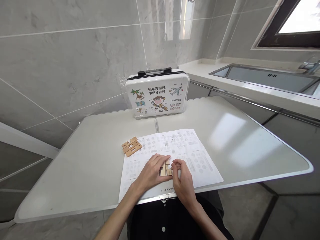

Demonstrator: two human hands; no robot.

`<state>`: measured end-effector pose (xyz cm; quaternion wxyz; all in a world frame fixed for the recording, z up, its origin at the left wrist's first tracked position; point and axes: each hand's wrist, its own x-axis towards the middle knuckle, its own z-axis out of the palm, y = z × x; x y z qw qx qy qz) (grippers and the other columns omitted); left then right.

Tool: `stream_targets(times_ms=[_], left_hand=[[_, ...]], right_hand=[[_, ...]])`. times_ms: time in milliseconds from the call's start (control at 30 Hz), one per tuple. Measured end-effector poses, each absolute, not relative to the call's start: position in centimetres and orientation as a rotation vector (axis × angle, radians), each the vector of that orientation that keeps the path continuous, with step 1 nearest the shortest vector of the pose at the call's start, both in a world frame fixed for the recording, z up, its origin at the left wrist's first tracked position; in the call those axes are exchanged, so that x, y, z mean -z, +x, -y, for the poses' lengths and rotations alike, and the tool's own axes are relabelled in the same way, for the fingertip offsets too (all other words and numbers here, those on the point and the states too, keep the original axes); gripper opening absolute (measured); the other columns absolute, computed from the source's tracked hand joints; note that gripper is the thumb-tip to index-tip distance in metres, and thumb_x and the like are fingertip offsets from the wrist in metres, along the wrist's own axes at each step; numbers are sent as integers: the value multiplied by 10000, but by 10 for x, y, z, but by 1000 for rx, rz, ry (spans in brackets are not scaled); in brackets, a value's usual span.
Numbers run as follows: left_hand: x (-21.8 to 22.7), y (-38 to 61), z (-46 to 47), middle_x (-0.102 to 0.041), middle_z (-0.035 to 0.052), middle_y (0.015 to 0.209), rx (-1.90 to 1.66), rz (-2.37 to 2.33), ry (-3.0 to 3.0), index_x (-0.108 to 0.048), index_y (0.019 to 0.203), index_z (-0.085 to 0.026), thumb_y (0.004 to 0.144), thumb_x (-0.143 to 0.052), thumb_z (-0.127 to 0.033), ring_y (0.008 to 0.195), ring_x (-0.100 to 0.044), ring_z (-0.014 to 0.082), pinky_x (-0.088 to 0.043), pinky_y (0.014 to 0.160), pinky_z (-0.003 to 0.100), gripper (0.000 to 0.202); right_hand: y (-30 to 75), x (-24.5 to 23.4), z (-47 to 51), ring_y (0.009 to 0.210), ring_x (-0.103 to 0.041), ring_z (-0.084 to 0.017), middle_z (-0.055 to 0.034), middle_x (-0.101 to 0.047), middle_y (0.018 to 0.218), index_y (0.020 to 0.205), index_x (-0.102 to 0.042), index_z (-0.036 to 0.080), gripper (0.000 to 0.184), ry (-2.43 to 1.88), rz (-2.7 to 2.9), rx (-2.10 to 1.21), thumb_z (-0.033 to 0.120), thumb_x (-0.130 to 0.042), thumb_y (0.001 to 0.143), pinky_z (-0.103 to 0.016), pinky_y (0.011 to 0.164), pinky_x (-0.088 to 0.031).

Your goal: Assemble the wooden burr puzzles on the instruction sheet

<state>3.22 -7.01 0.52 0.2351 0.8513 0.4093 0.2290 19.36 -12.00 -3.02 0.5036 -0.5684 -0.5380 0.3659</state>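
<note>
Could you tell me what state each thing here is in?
Table: opened out flat.
White case: closed, upright, wrapped in clear plastic.
Printed sheet: spread flat on the table.
Loose wooden pieces: lying by the sheet's far left corner.
Held wooden pieces: between the hands, partly hidden.
Left hand: gripping the held pieces.
Right hand: curled beside them, touch unclear.

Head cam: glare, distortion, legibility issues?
Head view: bright glare patch on the white table's right half; window pane blown out; wide-angle stretch apparently draws out the table corners; small print on the paper sheet unreadable; no obvious motion blur on left hand or right hand.
</note>
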Motion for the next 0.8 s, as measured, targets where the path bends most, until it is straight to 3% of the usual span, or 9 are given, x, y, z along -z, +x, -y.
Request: stream_targets(times_ms=[233,333,467,800], left_hand=[[-3,-27,80,-673,106,1316,-827,-1630,2187,-551,1427,-282,831,-816,-561,1204,-639,317,-541,1012,481,709],[-3,-53,88,-685,107,1279,-909,-1910,2078,-591,1360,-270,836,-783,-602,1186,-636,337,-536,999,494,649],[1,-71,96,-691,127,1212,-936,-2177,1950,-584,1355,-226,804,-761,-666,1120,-646,353,-539,959,494,727],[11,-71,90,-681,145,1226,-882,-2315,1985,-524,1390,-211,813,-731,-679,1128,-628,383,-469,1029,568,772]], right_hand=[[194,32,120,920,-668,-255,-97,-676,1034,1133,-570,231,246,-1383,1349,-829,420,-416,1102,-374,717,-561],[194,30,120,891,-670,-249,-97,-681,1011,1125,-577,227,251,-1379,1364,-811,418,-415,1104,-366,701,-554],[194,29,121,849,-671,-244,-84,-688,960,1090,-591,231,264,-1371,1399,-798,431,-418,1102,-364,700,-550],[195,32,120,827,-665,-251,-86,-689,926,1051,-600,234,308,-1371,1448,-781,471,-407,1097,-366,675,-545]])
